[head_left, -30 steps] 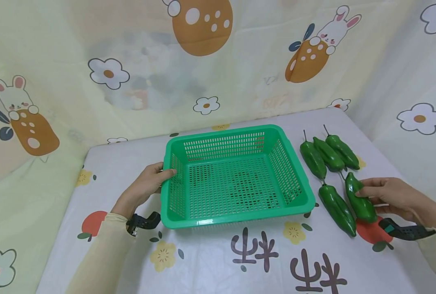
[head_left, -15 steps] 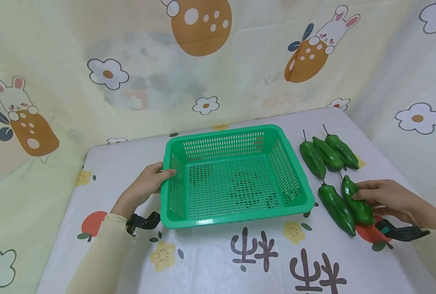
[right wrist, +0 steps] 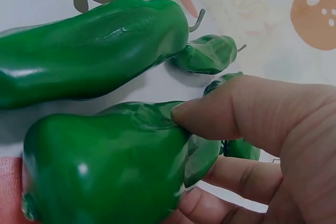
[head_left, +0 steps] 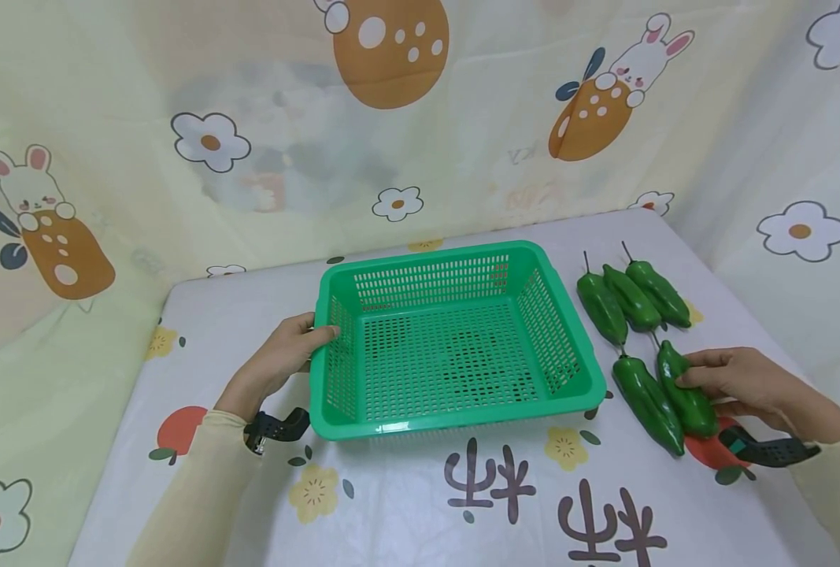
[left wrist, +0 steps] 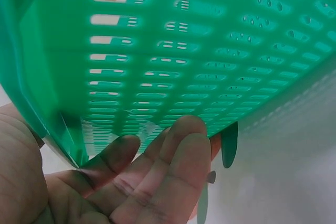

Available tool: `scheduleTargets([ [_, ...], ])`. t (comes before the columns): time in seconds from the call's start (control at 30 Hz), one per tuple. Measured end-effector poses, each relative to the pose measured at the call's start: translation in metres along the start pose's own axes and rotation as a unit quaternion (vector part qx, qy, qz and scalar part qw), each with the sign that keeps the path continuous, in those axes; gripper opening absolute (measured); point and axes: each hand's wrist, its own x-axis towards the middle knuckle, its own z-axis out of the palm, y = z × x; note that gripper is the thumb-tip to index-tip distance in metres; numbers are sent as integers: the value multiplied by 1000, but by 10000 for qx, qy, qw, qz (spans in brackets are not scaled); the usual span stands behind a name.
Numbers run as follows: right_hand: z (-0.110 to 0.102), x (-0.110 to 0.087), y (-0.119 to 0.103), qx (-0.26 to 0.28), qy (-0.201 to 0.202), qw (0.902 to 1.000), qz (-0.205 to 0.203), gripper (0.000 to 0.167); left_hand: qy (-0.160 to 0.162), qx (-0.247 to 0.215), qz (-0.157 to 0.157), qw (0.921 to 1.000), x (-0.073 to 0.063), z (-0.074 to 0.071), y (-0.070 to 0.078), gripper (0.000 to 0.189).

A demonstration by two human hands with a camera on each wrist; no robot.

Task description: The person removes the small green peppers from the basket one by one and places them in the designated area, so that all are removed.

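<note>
A green plastic basket with slotted walls stands mid-table. My left hand grips its left rim, thumb over the edge and fingers beneath it, as the left wrist view also shows. On the right, my right hand pinches a green pepper between thumb and fingers. Close along that pepper's left side lies another green pepper. Behind them rest several more peppers, among them a left one, a middle one and a right one, with thin stems pointing away.
A white tablecloth printed with fruit, flowers and dark characters covers the table. Cream cloth with rabbit prints hangs behind it, and a pale cloth hangs at the right. Each wrist wears a black strap.
My right hand has shifted slightly left and toward me with the pepper, setting it nearer the front left pepper. The left hand and basket have stayed in place.
</note>
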Motion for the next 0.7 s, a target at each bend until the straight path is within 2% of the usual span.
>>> scheduleTargets([
  [0.5,-1,1,-1,-360,159,9992,79,68,-8,-45,24,10000,4,3,0,46],
  [0.7,-1,-2,-5,-716,216,9970,180,79,-55,27,105,9999,3,2,-4,50],
])
